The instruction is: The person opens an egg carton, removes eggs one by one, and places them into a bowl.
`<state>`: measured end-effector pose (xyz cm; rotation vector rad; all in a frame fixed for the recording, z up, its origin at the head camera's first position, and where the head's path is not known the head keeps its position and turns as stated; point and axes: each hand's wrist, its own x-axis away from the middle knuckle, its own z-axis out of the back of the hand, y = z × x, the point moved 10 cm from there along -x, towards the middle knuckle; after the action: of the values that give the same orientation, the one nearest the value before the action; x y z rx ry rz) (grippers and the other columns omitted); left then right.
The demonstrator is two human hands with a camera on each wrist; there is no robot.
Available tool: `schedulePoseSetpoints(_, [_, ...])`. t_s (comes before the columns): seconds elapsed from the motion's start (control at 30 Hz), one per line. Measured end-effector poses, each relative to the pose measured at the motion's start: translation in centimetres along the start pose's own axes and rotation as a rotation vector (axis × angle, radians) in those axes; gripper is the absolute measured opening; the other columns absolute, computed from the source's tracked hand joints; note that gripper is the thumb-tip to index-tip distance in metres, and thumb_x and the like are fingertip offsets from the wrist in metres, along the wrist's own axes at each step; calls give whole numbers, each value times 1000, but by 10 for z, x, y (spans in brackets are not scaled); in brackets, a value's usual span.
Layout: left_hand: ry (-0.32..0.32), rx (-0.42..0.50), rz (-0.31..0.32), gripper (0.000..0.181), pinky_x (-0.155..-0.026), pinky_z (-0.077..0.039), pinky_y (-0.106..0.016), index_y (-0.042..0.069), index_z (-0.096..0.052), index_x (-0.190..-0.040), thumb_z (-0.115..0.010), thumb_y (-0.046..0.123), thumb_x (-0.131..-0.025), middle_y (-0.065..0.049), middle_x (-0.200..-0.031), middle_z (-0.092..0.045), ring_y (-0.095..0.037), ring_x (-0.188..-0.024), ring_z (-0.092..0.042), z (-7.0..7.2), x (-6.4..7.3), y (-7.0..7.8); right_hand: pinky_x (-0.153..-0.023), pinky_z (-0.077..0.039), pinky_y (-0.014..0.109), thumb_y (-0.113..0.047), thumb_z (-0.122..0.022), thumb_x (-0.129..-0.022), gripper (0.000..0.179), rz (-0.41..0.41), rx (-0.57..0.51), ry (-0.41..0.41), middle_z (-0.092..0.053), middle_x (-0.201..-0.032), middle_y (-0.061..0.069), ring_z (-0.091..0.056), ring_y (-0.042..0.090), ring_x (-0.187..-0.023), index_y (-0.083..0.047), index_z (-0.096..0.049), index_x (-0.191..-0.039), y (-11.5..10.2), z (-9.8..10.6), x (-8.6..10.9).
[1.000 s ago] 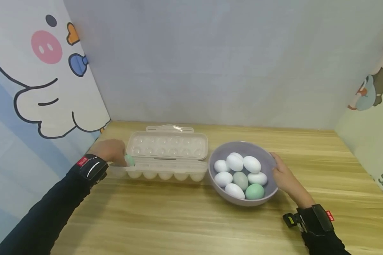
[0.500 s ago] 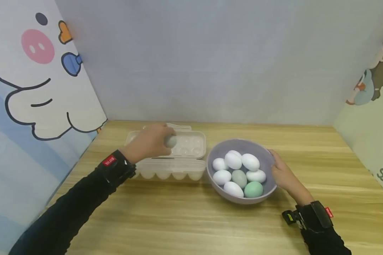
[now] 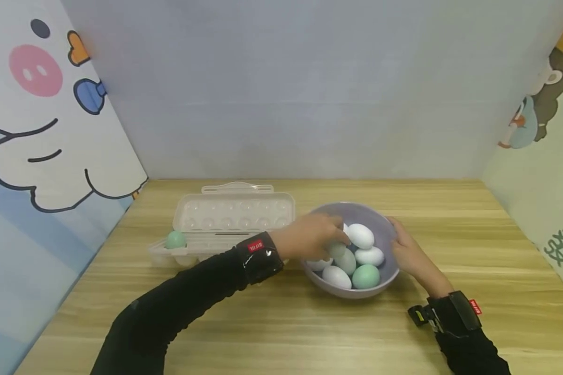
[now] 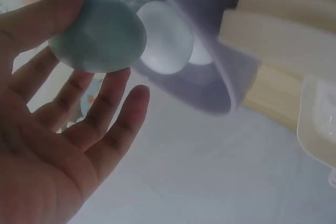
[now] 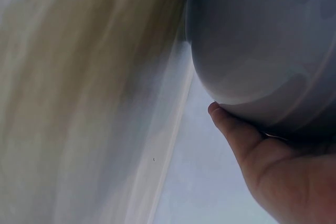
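Observation:
My left hand reaches over the purple-grey bowl, pinching a grey-green egg between thumb and fingertips. Several white eggs lie in the bowl, along with a grey egg and a green egg; some of them are hidden behind the left hand. At the bowl's right side, my right hand grips the rim, and the right wrist view shows a finger against the outer wall. The clear plastic egg carton stands open to the left, with another green egg in its left end.
The left sleeve crosses in front of the carton. Under everything is a wood-grain table, with a pale grey backdrop along its far edge. Cartoon-printed panels border the left and right sides.
My left hand has moved right from the carton's left end to the bowl, carrying the grey-green egg. This uncovers the green egg in the carton. The right hand stays on the bowl.

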<state>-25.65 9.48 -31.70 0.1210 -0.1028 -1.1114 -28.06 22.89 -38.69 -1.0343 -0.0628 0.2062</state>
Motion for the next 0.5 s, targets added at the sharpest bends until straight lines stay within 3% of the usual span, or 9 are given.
schedulePoseSetpoints(0.17, [-3,-55,-39,45,-79,-40,-26,23,-61,-110,-72,10,-68,7,-96,-51,-12,-88,-49,-11,-5,2,-89,-34,60,5,-22,-85,55,-24,5,1,-19,-138,33,-29,51,-118,-1,-11,-139,1,-1,0])
schedulePoseSetpoints(0.5, [42,-51,-75,44,-75,-39,-25,21,-62,-107,-66,2,-67,9,-100,-58,-13,-93,-46,-19,-7,1,-86,-38,58,6,-22,-84,56,-2,-12,10,-20,-137,33,-31,50,-118,0,-11,-138,2,1,0])
